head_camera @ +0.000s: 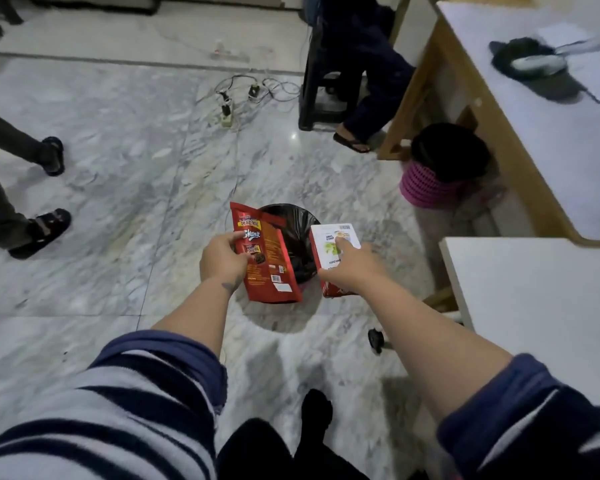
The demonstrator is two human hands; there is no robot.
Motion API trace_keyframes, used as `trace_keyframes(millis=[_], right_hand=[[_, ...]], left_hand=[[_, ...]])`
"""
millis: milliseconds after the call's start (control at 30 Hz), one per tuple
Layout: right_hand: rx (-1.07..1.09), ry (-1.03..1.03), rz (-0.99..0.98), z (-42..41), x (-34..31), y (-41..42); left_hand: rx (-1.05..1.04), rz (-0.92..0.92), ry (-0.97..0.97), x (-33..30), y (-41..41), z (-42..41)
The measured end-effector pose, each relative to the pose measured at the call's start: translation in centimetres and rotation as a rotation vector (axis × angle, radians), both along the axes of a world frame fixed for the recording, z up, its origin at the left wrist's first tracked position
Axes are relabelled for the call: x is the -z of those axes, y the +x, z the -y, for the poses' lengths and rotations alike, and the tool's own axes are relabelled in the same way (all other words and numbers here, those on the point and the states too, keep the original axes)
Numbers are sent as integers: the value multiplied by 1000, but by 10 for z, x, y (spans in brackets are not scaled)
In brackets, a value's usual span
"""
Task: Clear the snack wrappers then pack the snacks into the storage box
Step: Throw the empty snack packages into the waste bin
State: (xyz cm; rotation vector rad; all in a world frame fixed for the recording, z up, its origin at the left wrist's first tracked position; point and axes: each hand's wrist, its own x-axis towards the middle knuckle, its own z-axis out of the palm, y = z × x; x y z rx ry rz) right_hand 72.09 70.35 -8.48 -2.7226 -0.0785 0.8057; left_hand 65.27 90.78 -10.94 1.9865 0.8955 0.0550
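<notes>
Over the marble floor (118,202), left hand (222,258) grips red wrapper (271,261), right hand (352,268) white box (329,244)

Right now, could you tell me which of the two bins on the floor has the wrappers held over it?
The black-lined bin right below both hands, between the red pouch and white box. The pink basket bin stands apart beside the wooden table.
</notes>
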Motion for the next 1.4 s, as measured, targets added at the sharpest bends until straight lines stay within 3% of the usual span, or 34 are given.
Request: trace_keyframes(millis=[167, 333, 733, 933, 1100, 1400], right_hand=[[-40, -47, -88, -50, 45, 77], [1, -46, -157, -101, 102, 138], [94, -48, -278, -128, 159, 175], [126, -17, -266, -111, 126, 169], [204, 26, -244, -64, 65, 157], [510, 1, 67, 86, -76, 73]], left_hand=[[-26, -50, -81, 46, 79, -36], [90, -142, -161, 100, 148, -72], [435, -394, -92, 139, 200, -110], [622, -382, 17, 108, 210, -91], [927, -379, 145, 55, 227, -49], [1428, -145, 295, -80, 229, 131]])
